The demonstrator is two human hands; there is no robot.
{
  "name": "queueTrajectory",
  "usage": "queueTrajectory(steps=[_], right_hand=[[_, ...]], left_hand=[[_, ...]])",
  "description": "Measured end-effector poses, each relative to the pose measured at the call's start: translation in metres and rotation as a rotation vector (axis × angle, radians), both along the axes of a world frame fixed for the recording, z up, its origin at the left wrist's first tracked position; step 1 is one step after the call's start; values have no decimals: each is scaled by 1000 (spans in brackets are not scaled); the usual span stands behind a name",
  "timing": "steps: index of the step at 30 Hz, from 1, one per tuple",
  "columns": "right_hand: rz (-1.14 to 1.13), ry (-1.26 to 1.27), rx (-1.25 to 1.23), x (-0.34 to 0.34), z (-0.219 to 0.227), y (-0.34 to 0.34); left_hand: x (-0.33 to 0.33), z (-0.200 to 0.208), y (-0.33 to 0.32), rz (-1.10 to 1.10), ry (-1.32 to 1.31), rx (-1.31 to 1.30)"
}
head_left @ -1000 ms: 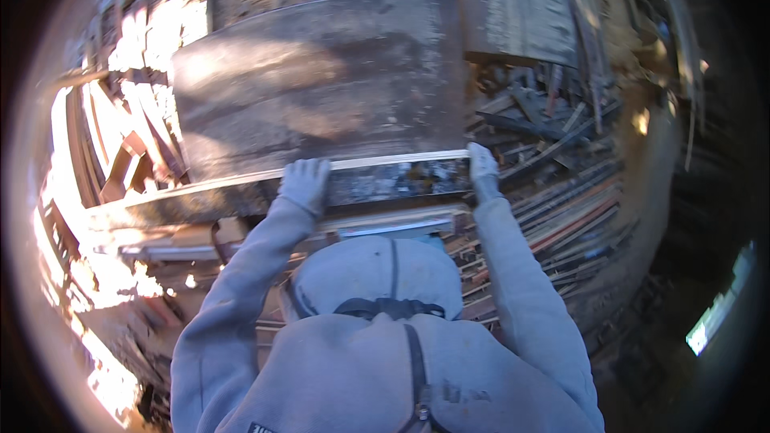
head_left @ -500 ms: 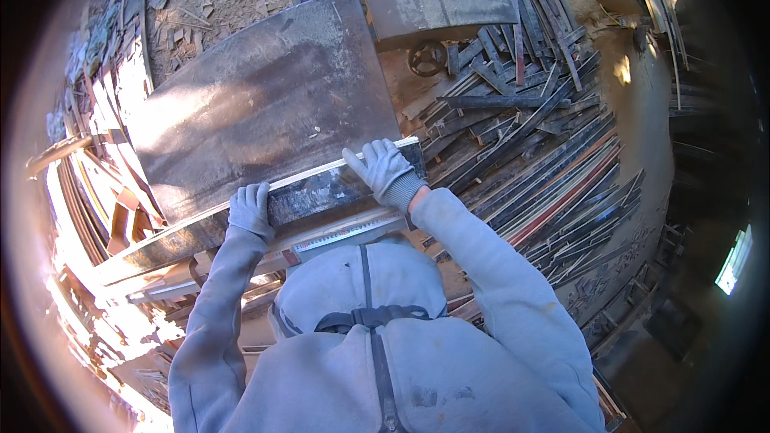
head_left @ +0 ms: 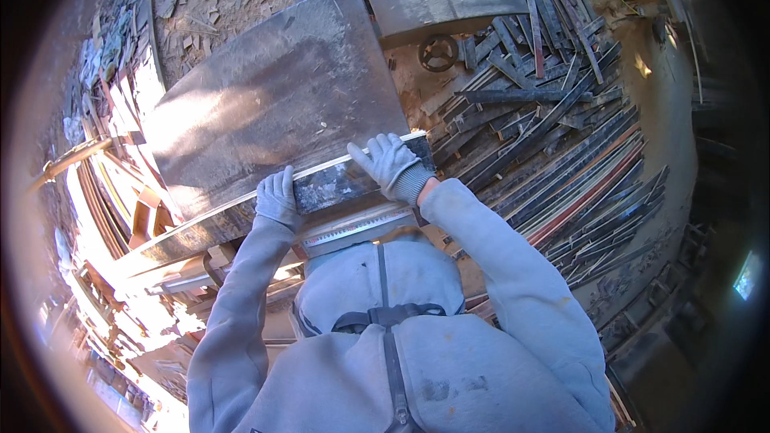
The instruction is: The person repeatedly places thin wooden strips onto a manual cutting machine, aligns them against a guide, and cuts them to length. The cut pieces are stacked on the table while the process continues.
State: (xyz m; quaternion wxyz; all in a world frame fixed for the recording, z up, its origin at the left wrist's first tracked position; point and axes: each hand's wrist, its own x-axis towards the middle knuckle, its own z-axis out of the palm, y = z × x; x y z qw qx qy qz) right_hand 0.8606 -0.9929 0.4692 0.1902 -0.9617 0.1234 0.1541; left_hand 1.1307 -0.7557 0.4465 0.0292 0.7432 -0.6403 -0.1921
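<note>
Hooked over its pale upper edge, the gloved left hand and right hand hold a long dark board along the near side of a worn tabletop; strips lie heaped rightward.

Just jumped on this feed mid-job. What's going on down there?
A person in a grey jacket has both gloved hands on a long board. The right hand is near the board's right end and the left hand farther left, fingers over its pale upper edge. The board runs along the near side of a large dark panel.
</note>
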Motion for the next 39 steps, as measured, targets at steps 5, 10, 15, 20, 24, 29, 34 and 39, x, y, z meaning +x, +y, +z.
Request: queueTrajectory(steps=[5, 10, 15, 20, 24, 29, 34, 39], right_hand=[[-851, -335, 9, -43, 11, -6], [-1296, 234, 689, -64, -22, -12], [-1261, 151, 680, -55, -27, -12], [-1267, 201, 693, -49, -14, -14], [-1246, 203, 624, -48, -14, -13], [-1256, 228, 638, -49, -19, -11], [-1241, 277, 559, -47, -25, -11], [-1255, 314, 592, -46, -19, -15]], left_hand=[[-6, -3, -7, 36, 51, 36], [-4, -4, -6, 19, 32, 32], [0, -4, -3, 31, 44, -19], [0, -9, 4, 41, 48, 46], [2, -16, 5, 50, 33, 94], [-4, 4, -17, 31, 8, 155], [-66, 20, -73, -70, 1, 1], [-81, 20, -96, 25, 68, 238]])
